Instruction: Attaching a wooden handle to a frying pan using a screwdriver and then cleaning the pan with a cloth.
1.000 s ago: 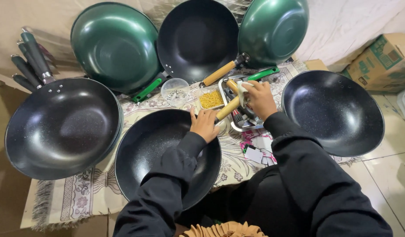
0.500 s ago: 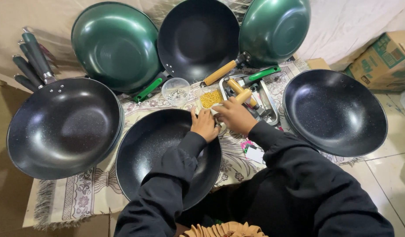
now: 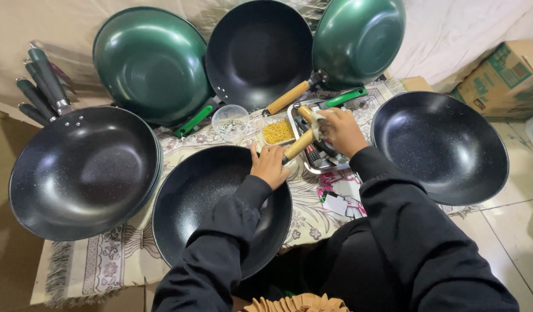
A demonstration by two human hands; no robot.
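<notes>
My left hand (image 3: 270,164) rests on the far rim of a black speckled wok (image 3: 206,202) in front of me, right where its wooden handle (image 3: 298,144) joins. My right hand (image 3: 340,132) is closed over the handle's outer end, with a pale cloth (image 3: 317,118) pinched at the fingertips. The handle reaches over a metal tray (image 3: 312,167) that holds tools. Both arms are in black sleeves.
Around me stand a black wok (image 3: 82,173) at left, another (image 3: 440,144) at right, and green (image 3: 151,60) and black (image 3: 258,52) woks leaning at the back. A small box of yellow bits (image 3: 277,131), a clear bowl (image 3: 230,120) and a cardboard box (image 3: 503,78) are nearby.
My right hand went from the tray down to the handle near my left hand, then slid out to the handle's outer end. The left hand stayed at the rim.
</notes>
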